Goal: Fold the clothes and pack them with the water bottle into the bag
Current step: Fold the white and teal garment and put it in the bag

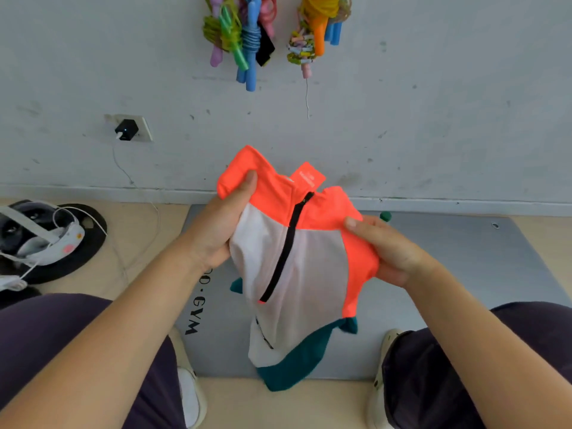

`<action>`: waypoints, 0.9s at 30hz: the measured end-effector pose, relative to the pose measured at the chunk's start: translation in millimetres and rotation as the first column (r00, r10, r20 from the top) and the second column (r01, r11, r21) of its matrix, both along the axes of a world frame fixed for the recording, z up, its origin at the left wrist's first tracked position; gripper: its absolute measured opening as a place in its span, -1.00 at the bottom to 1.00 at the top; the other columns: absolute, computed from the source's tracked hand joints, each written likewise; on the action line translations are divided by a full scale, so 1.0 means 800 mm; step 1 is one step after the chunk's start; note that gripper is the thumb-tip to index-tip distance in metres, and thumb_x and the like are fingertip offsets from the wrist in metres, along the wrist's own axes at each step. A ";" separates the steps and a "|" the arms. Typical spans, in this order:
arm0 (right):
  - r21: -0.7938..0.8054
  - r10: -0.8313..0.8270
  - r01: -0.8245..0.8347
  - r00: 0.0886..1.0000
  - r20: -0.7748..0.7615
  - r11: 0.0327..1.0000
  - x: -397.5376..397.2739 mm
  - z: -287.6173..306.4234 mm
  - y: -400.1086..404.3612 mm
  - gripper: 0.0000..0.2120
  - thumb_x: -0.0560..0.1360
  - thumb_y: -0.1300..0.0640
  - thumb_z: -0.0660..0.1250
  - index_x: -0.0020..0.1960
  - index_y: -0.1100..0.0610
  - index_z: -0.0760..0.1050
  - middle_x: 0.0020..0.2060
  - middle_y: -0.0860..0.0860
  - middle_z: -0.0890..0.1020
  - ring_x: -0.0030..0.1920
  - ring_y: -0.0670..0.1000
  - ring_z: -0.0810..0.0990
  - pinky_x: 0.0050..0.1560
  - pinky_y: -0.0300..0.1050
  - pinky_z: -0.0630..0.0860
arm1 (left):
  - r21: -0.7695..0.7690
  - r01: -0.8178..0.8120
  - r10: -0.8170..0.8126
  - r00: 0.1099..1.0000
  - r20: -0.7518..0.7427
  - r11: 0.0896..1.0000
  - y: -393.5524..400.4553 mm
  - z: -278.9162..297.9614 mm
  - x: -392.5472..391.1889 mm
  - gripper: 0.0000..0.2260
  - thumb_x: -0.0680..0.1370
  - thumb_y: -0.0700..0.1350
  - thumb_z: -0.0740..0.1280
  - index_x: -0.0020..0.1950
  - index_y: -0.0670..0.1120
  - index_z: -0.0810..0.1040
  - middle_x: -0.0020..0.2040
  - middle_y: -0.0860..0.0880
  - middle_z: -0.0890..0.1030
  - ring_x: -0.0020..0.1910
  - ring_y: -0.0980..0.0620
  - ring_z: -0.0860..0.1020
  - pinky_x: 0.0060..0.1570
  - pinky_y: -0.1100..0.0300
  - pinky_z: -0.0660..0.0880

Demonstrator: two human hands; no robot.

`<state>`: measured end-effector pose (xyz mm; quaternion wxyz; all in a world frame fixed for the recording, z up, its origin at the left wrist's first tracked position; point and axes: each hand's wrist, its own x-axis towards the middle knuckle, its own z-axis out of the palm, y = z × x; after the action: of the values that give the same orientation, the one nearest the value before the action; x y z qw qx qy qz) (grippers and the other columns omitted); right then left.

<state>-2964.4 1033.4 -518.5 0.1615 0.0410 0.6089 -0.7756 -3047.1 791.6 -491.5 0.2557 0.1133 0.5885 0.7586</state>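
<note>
- A smooth, thin sports top (297, 261) in neon orange, white and teal fabric, with a short black zip running down from its collar, hangs in the air above a grey foam gym mat (458, 274)
- The left hand (216, 230) grips the top's orange left shoulder, thumb on the front and fingers curled behind the cloth
- The right hand (390, 249) pinches the orange right shoulder and sleeve, thumb lying flat over the fabric
- The white middle panel sags in soft folds between the hands; the teal hem droops lowest, its corner reaching past the mat's near edge over the pale floor
- The mat is flat and matte, with black block lettering near its left side
- Bundles of coiled plastic skipping ropes (244, 35) in many colours hang on the scuffed grey wall (433, 103)
- A black charger (125, 130) sits in a white wall socket, its thin cable trailing down
- A white strapped headset (40, 236) rests on a round black disc at left
- Dark trouser legs and pale shoes frame the mat
</note>
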 end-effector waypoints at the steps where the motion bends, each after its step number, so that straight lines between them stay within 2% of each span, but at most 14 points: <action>1: -0.025 -0.010 0.010 1.000 -0.006 1.000 0.000 0.004 0.007 -0.42 0.14 -0.17 0.65 0.02 0.14 0.68 -0.03 0.13 0.71 -0.11 0.04 0.71 -0.09 -0.10 0.64 | -0.030 -0.017 0.017 1.000 -0.019 0.999 -0.004 -0.002 -0.003 -0.59 0.56 0.16 0.25 0.21 -0.09 0.63 0.19 -0.08 0.66 0.20 0.02 0.61 0.09 0.18 0.57; 3: -0.057 -0.002 0.001 1.000 -0.022 0.998 0.003 0.013 0.016 -0.55 0.26 -0.07 0.59 0.06 0.13 0.67 -0.01 0.13 0.71 -0.09 0.04 0.70 -0.05 -0.10 0.63 | -0.106 -0.044 0.034 0.995 -0.089 0.993 -0.013 -0.006 -0.007 -0.68 0.55 0.15 0.33 0.11 -0.04 0.67 0.14 -0.06 0.68 0.15 0.03 0.63 0.14 0.14 0.55; 6: -0.017 -0.094 0.093 0.993 -0.074 0.995 0.003 0.017 0.025 -0.74 0.39 0.05 0.46 0.05 0.12 0.65 -0.07 0.07 0.71 -0.14 -0.01 0.68 -0.12 -0.14 0.60 | -0.396 -0.148 0.035 0.960 -0.278 0.906 -0.028 -0.013 -0.014 -0.65 0.35 0.32 0.40 -0.09 0.09 0.70 -0.05 0.05 0.72 -0.06 0.10 0.67 0.08 0.07 0.54; 8: 0.142 -0.160 0.186 0.971 -0.177 0.972 0.003 0.019 0.027 -0.81 0.41 0.01 0.44 -0.03 0.08 0.63 -0.17 0.01 0.67 -0.21 -0.03 0.60 -0.20 -0.15 0.50 | -0.522 -0.211 0.024 0.939 -0.342 0.827 -0.037 -0.022 -0.020 -0.51 0.27 0.37 0.41 -0.20 -0.06 0.63 -0.23 0.07 0.67 -0.27 0.08 0.60 -0.13 0.10 0.50; 9: 0.247 -0.167 0.224 0.958 -0.231 0.943 0.003 0.019 0.029 -0.80 0.41 -0.03 0.42 -0.08 0.09 0.62 -0.21 0.01 0.63 -0.22 -0.01 0.55 -0.22 -0.11 0.43 | -0.535 -0.231 0.029 0.933 -0.358 0.813 -0.040 -0.027 -0.022 -0.47 0.27 0.37 0.43 -0.30 -0.13 0.53 -0.34 0.04 0.55 -0.35 0.06 0.49 -0.25 0.13 0.40; 11: 0.402 -0.146 0.280 0.932 -0.333 0.872 0.003 0.018 0.031 -0.77 0.47 -0.01 0.39 -0.10 0.17 0.56 -0.27 0.04 0.55 -0.25 0.00 0.46 -0.26 -0.08 0.32 | -0.532 -0.257 0.025 0.915 -0.403 0.807 -0.043 -0.035 -0.024 -0.50 0.33 0.32 0.44 -0.40 -0.06 0.34 -0.40 0.00 0.30 -0.40 0.07 0.28 -0.37 0.17 0.18; 14: 0.498 -0.137 0.347 0.902 -0.410 0.795 0.003 0.020 0.034 -0.88 0.57 0.10 0.33 -0.10 0.13 0.55 -0.35 0.10 0.52 -0.32 0.01 0.40 -0.31 -0.08 0.28 | -0.516 -0.254 -0.033 0.875 -0.482 0.818 -0.042 -0.047 -0.025 -0.52 0.52 0.14 0.40 -0.38 -0.14 0.31 -0.39 0.02 0.24 -0.39 0.09 0.22 -0.39 0.14 0.11; 15: 0.507 -0.147 0.358 0.901 -0.408 0.784 0.004 0.021 0.035 -0.89 0.58 0.10 0.33 -0.10 0.10 0.56 -0.36 0.15 0.55 -0.33 0.02 0.41 -0.31 -0.06 0.31 | -0.502 -0.252 -0.036 0.868 -0.495 0.828 -0.042 -0.050 -0.025 -0.56 0.55 0.11 0.37 -0.36 -0.16 0.37 -0.39 0.03 0.27 -0.39 0.11 0.24 -0.38 0.14 0.14; 18: 0.554 -0.177 0.380 0.906 -0.384 0.741 0.004 0.025 0.037 -0.89 0.54 0.02 0.37 -0.10 0.05 0.58 -0.33 0.29 0.62 -0.36 0.02 0.50 -0.32 -0.09 0.39 | -0.418 -0.236 -0.005 0.867 -0.499 0.877 -0.041 -0.051 -0.022 -0.72 0.59 0.07 0.31 -0.29 0.04 0.58 -0.37 0.16 0.40 -0.35 0.21 0.33 -0.34 0.25 0.29; 21: 0.701 -0.100 0.274 0.955 -0.280 0.658 0.004 0.027 0.045 -0.73 0.41 -0.15 0.46 -0.29 0.02 0.55 -0.51 -0.05 0.54 -0.47 -0.13 0.45 -0.46 -0.30 0.35 | -0.382 -0.260 0.039 0.866 -0.499 0.887 -0.041 -0.053 -0.022 -0.71 0.63 0.06 0.24 -0.27 0.02 0.47 -0.34 0.10 0.33 -0.31 0.17 0.28 -0.29 0.20 0.23; 22: 0.767 -0.034 0.170 0.981 -0.191 0.619 0.005 0.029 0.049 -0.64 0.34 -0.20 0.48 -0.33 0.08 0.52 -0.51 -0.09 0.48 -0.48 -0.13 0.41 -0.46 -0.31 0.31 | -0.401 -0.279 0.036 0.855 -0.517 0.872 -0.041 -0.054 -0.021 -0.70 0.62 0.08 0.23 -0.28 0.00 0.42 -0.36 0.13 0.30 -0.35 0.18 0.26 -0.34 0.23 0.22; 24: 0.823 0.079 -0.044 0.997 -0.001 0.567 0.008 0.029 0.058 -0.55 0.28 -0.24 0.50 -0.29 0.17 0.53 -0.46 -0.01 0.50 -0.43 -0.09 0.45 -0.38 -0.24 0.34 | -0.483 -0.331 -0.017 0.811 -0.584 0.811 -0.042 -0.057 -0.021 -0.65 0.56 0.15 0.23 -0.26 -0.09 0.39 -0.42 0.14 0.28 -0.40 0.17 0.24 -0.39 0.22 0.21; 25: 0.813 0.112 -0.093 0.993 0.034 0.575 0.009 0.028 0.061 -0.55 0.29 -0.22 0.50 -0.23 0.19 0.57 -0.41 0.04 0.54 -0.38 -0.07 0.49 -0.31 -0.18 0.38 | -0.527 -0.365 -0.060 0.778 -0.625 0.768 -0.044 -0.059 -0.022 -0.63 0.54 0.17 0.23 -0.25 -0.11 0.40 -0.43 0.12 0.29 -0.41 0.15 0.25 -0.37 0.17 0.23; 27: 0.762 0.126 -0.059 0.992 -0.029 0.644 0.011 0.029 0.066 -0.62 0.34 -0.16 0.45 -0.17 0.17 0.63 -0.35 0.00 0.58 -0.30 -0.08 0.51 -0.21 -0.15 0.39 | -0.574 -0.408 -0.106 0.745 -0.659 0.710 -0.049 -0.061 -0.023 -0.63 0.48 0.22 0.28 -0.25 -0.09 0.45 -0.45 0.08 0.33 -0.43 0.14 0.27 -0.34 0.11 0.26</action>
<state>-2955.9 1086.4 -495.4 0.1445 0.0427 0.8847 -0.4411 -3065.9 752.7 -540.2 -0.0096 0.2132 0.8842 0.4154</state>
